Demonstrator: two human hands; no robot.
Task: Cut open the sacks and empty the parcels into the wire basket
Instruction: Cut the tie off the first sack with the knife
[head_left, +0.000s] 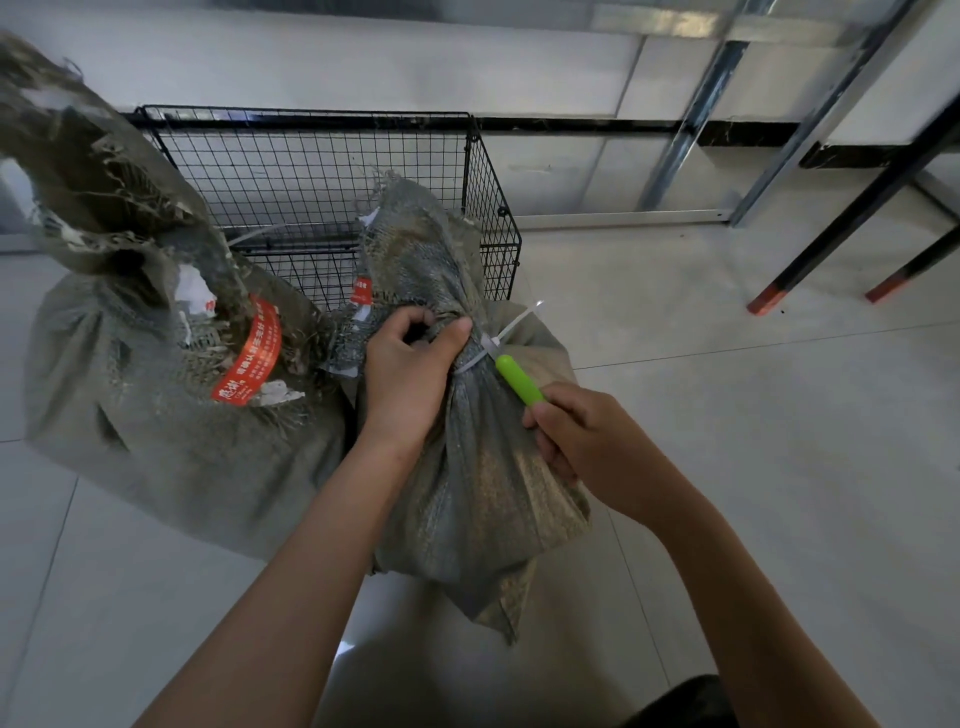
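Barely started: big sack (156, 415) slumps left of the wire basket (322, 171), no parcels showing inside. Nearer sack (478, 467) stands in front, neck gripped by left hand (410, 364). Right hand (576, 441) is wrapped round green cutter (519, 384), at the white zip tie (498, 343), apparently uncut.

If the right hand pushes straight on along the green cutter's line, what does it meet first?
Most likely the white zip tie round the sack neck, at the tip of the green cutter; just beyond lies the left hand, though depth is unclear.
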